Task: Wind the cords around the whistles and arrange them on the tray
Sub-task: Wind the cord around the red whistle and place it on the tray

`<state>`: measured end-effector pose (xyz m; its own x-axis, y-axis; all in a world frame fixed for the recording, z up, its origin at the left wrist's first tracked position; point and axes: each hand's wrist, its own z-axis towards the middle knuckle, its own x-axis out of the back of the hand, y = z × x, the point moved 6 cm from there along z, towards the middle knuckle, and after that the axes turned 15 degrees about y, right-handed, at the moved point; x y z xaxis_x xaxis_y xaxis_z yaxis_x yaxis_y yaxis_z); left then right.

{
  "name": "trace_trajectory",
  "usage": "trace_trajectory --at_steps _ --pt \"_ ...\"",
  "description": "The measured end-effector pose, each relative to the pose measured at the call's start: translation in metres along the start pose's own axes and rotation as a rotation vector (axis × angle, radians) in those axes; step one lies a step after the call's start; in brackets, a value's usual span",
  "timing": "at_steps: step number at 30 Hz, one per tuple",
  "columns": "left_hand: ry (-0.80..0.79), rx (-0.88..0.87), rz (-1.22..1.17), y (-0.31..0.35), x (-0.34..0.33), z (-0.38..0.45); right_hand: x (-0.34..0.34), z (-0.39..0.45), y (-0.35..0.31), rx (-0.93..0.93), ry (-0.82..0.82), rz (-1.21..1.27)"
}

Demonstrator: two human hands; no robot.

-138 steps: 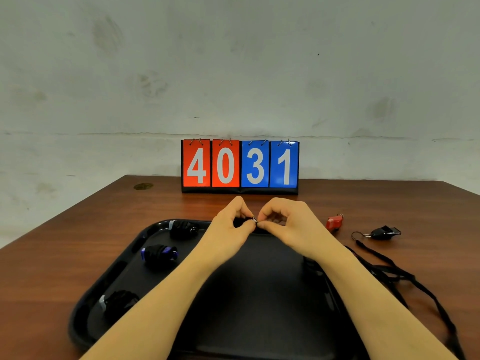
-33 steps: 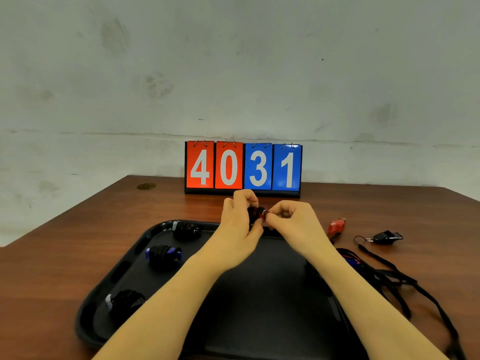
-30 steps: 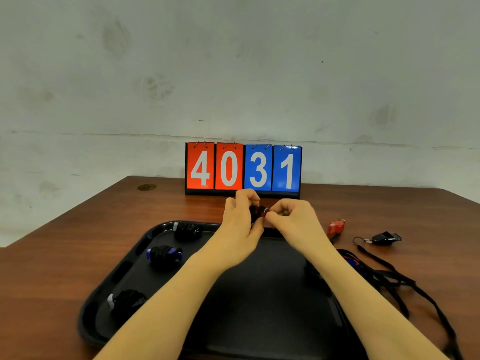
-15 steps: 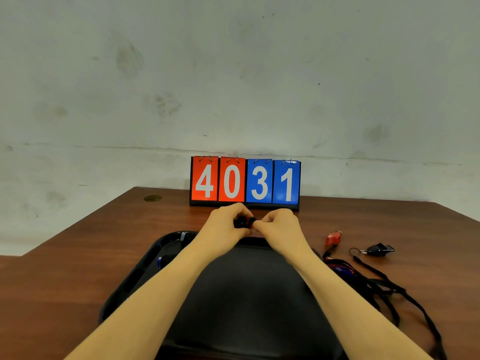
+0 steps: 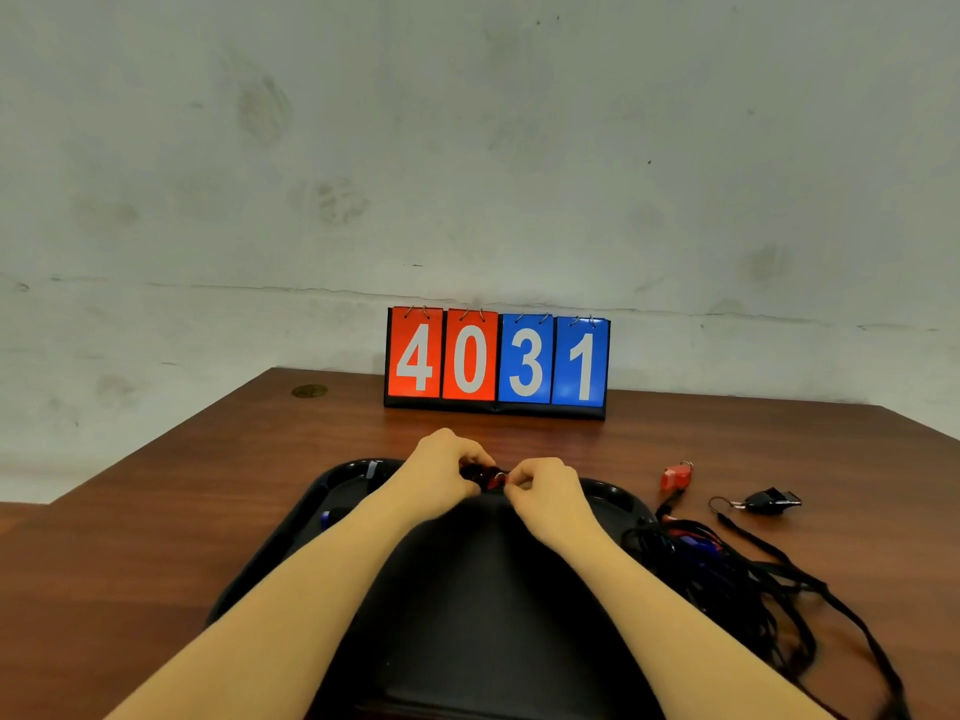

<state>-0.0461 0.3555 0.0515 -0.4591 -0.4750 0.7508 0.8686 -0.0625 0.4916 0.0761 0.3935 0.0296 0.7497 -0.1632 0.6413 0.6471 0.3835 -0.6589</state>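
Note:
Over the far rim of the black tray (image 5: 608, 493), both my hands hold one small whistle wrapped in black cord (image 5: 480, 472). My left hand (image 5: 436, 472) grips its body. My right hand (image 5: 540, 485) pinches its metal ring end. A wound whistle with a pale tip (image 5: 371, 467) and one with blue (image 5: 326, 518) peek out on the tray beside my left arm. A red whistle (image 5: 677, 476) and a black whistle (image 5: 771, 498) lie on the table to the right, their cords loose.
A tangle of black, red and blue cords (image 5: 727, 569) spreads over the table right of the tray. A flip scoreboard reading 4031 (image 5: 497, 362) stands at the table's back edge by the wall. A round brass cap (image 5: 309, 391) sits at the far left.
The view has tilted upward, so the tray and hands sit lower in frame. My hands have lowered slightly toward the tray's far rim, still holding the wrapped whistle.

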Motion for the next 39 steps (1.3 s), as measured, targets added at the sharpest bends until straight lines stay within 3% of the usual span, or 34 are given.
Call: trace_trajectory --at_steps 8,18,25,31,39 --pt "0.09 0.052 -0.016 -0.005 -0.01 0.001 -0.004 0.001 0.001 0.058 0.001 -0.023" --pt "0.069 0.082 0.016 -0.01 -0.017 0.004 -0.006 0.001 -0.002 0.145 -0.069 -0.112" --pt "0.18 0.127 -0.08 0.002 -0.004 -0.006 0.004 0.003 -0.001 0.083 -0.134 -0.114" --pt "0.202 0.135 -0.212 0.026 0.002 -0.029 0.038 -0.006 -0.003 0.15 0.006 -0.087" --pt "0.085 0.107 -0.28 0.073 -0.022 -0.049 0.096 -0.03 0.032 0.147 0.122 -0.117"
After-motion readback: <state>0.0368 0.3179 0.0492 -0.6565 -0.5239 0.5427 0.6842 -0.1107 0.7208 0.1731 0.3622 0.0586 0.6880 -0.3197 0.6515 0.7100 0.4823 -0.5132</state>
